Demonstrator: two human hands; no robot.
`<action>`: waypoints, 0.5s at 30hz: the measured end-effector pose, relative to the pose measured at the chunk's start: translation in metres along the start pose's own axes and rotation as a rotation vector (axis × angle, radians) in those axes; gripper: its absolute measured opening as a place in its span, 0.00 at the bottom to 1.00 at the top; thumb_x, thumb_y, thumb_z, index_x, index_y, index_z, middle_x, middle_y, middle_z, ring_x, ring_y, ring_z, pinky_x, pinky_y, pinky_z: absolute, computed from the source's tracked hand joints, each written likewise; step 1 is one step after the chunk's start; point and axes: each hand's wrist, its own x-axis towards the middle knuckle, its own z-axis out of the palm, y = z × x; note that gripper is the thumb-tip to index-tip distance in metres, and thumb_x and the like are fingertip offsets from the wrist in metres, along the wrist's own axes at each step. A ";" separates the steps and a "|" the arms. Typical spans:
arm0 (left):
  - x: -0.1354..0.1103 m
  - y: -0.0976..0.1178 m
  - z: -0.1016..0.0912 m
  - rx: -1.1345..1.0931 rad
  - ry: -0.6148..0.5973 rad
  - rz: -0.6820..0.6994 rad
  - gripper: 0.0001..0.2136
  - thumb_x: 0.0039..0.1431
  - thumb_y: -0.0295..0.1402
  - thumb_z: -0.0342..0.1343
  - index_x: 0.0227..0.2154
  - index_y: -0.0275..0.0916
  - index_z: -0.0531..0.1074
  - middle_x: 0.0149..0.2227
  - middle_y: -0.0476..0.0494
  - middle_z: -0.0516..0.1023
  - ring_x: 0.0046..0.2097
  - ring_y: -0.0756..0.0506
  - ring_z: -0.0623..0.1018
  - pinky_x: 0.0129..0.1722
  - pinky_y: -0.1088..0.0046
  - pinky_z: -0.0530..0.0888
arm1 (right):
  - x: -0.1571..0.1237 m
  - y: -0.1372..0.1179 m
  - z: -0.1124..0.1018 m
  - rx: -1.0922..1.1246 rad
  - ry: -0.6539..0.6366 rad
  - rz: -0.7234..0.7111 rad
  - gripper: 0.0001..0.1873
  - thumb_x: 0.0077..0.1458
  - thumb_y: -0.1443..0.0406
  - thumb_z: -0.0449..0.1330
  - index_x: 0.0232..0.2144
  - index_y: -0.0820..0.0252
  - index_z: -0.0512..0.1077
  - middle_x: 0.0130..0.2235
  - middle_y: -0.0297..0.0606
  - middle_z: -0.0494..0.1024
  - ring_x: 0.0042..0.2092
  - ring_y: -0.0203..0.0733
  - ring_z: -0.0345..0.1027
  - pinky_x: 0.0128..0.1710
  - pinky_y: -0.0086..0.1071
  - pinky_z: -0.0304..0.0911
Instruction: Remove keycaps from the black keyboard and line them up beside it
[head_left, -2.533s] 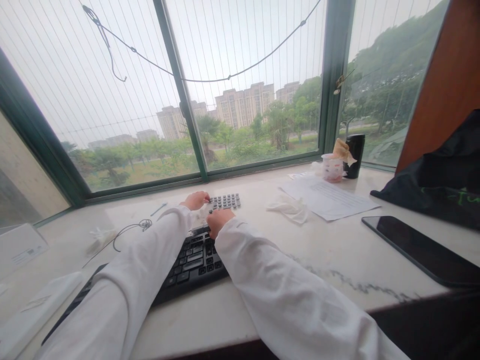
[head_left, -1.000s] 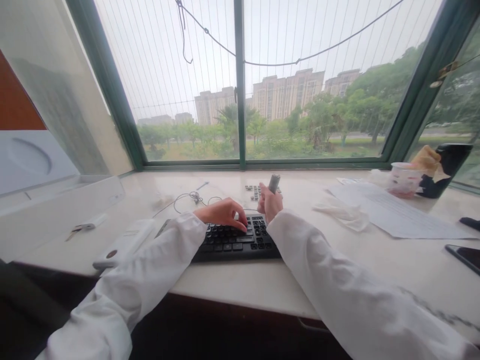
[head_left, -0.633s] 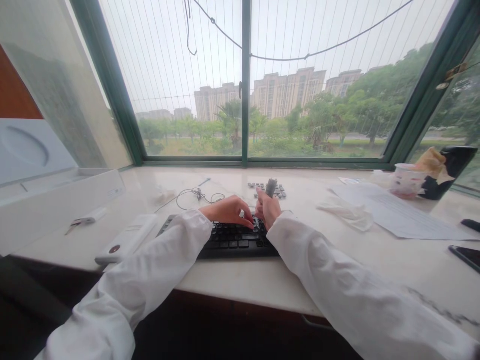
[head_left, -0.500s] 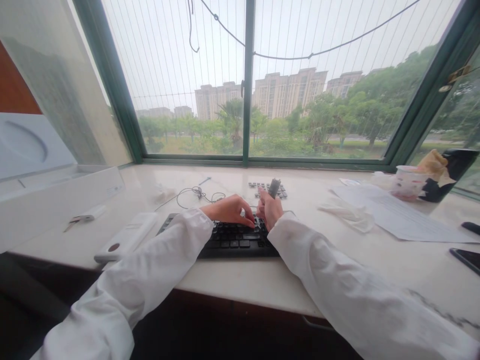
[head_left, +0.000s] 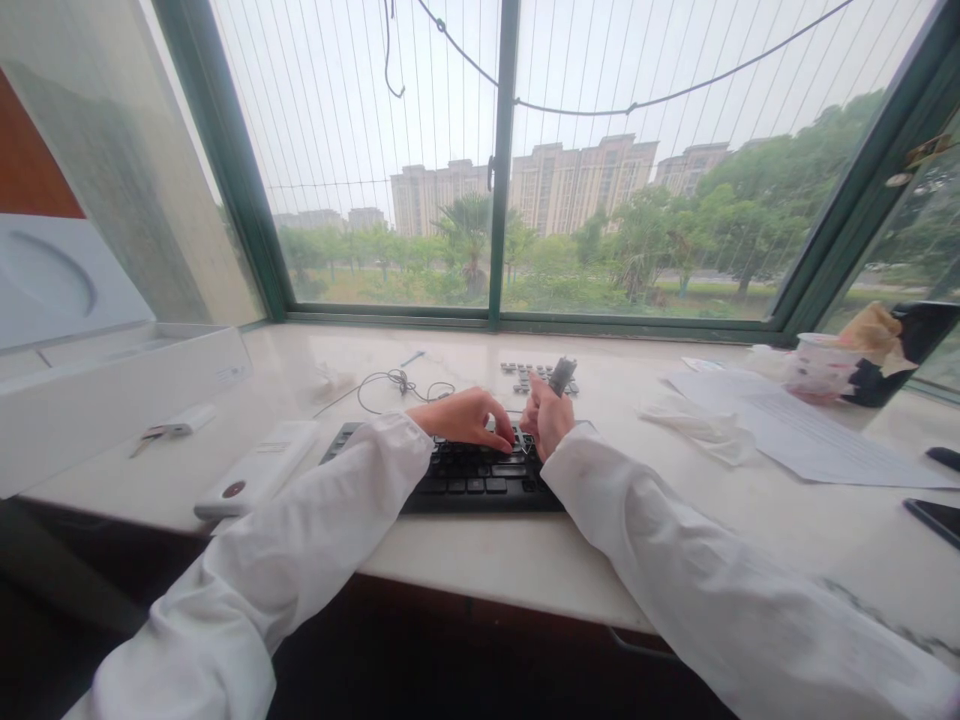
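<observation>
A black keyboard [head_left: 469, 478] lies on a pale stone sill [head_left: 480, 560] under a window. My left hand [head_left: 465, 416] rests on the keyboard's far right part with its fingers curled down onto the keys. Just right of it, my right hand [head_left: 550, 422] is closed round a small grey tool [head_left: 561, 375] that sticks up out of the fist, over the keyboard's right end. Several loose dark keycaps [head_left: 529, 375] lie in rows on the sill just beyond both hands.
A white remote [head_left: 256, 477], a small white stick [head_left: 180, 422] and an open white box [head_left: 112, 385] lie at the left. A thin cable [head_left: 394, 385] coils behind the keyboard. Crumpled tissue [head_left: 697, 425], papers [head_left: 802, 435], a cup [head_left: 817, 365], a black mug [head_left: 911, 345] and a phone [head_left: 937, 520] are at the right.
My view has swung left since the oldest frame. My right hand, then down at the keys, now holds the grey tool upright. In the last second both hands have barely moved.
</observation>
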 end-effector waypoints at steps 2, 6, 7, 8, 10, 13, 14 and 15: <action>0.000 0.000 0.000 0.001 0.001 0.005 0.11 0.51 0.39 0.63 0.34 0.38 0.81 0.30 0.48 0.81 0.25 0.55 0.69 0.28 0.80 0.64 | -0.002 0.001 0.001 -0.020 -0.013 -0.029 0.26 0.54 0.57 0.57 0.14 0.55 0.47 0.12 0.22 0.45 0.13 0.27 0.38 0.11 0.26 0.37; 0.001 -0.003 0.001 -0.003 0.008 0.018 0.11 0.51 0.39 0.63 0.34 0.37 0.80 0.29 0.49 0.81 0.23 0.56 0.67 0.27 0.80 0.63 | -0.006 0.002 0.003 -0.102 -0.082 -0.080 0.24 0.51 0.54 0.60 0.14 0.56 0.53 0.11 0.24 0.49 0.14 0.28 0.42 0.11 0.27 0.42; 0.001 -0.004 0.001 -0.005 0.009 0.018 0.11 0.51 0.39 0.63 0.33 0.37 0.80 0.29 0.49 0.80 0.23 0.56 0.67 0.26 0.80 0.63 | -0.007 0.002 0.003 -0.127 -0.092 -0.089 0.24 0.51 0.54 0.60 0.14 0.56 0.54 0.11 0.24 0.50 0.14 0.29 0.43 0.11 0.27 0.42; 0.001 -0.005 0.002 -0.005 0.010 0.017 0.12 0.50 0.39 0.63 0.33 0.37 0.80 0.29 0.49 0.80 0.23 0.56 0.67 0.26 0.80 0.63 | -0.007 0.002 0.002 -0.155 -0.101 -0.098 0.24 0.51 0.54 0.60 0.14 0.56 0.54 0.11 0.25 0.51 0.14 0.29 0.44 0.11 0.27 0.43; 0.001 -0.006 0.002 -0.005 0.010 0.018 0.11 0.50 0.39 0.63 0.33 0.37 0.80 0.29 0.49 0.81 0.23 0.56 0.67 0.26 0.80 0.63 | -0.007 0.002 0.002 -0.209 -0.119 -0.114 0.23 0.50 0.54 0.61 0.14 0.56 0.55 0.11 0.26 0.53 0.14 0.30 0.46 0.11 0.27 0.45; 0.000 -0.006 0.002 -0.014 0.005 0.027 0.10 0.51 0.38 0.63 0.33 0.37 0.80 0.30 0.48 0.81 0.24 0.56 0.68 0.27 0.80 0.64 | -0.007 0.001 0.002 -0.259 -0.170 -0.106 0.23 0.49 0.55 0.62 0.14 0.56 0.56 0.10 0.27 0.55 0.14 0.30 0.48 0.12 0.27 0.46; 0.000 -0.006 0.002 -0.018 0.003 0.024 0.10 0.51 0.38 0.63 0.33 0.37 0.80 0.31 0.48 0.81 0.25 0.55 0.68 0.28 0.80 0.64 | -0.006 0.000 0.002 -0.260 -0.177 -0.096 0.22 0.49 0.55 0.62 0.14 0.56 0.56 0.10 0.26 0.55 0.14 0.30 0.48 0.12 0.27 0.46; 0.000 -0.006 0.002 -0.021 0.002 0.016 0.11 0.51 0.38 0.63 0.33 0.37 0.80 0.31 0.48 0.81 0.25 0.55 0.68 0.28 0.80 0.64 | -0.005 -0.001 0.003 -0.253 -0.172 -0.084 0.22 0.49 0.56 0.62 0.14 0.55 0.55 0.10 0.26 0.54 0.14 0.30 0.47 0.11 0.27 0.46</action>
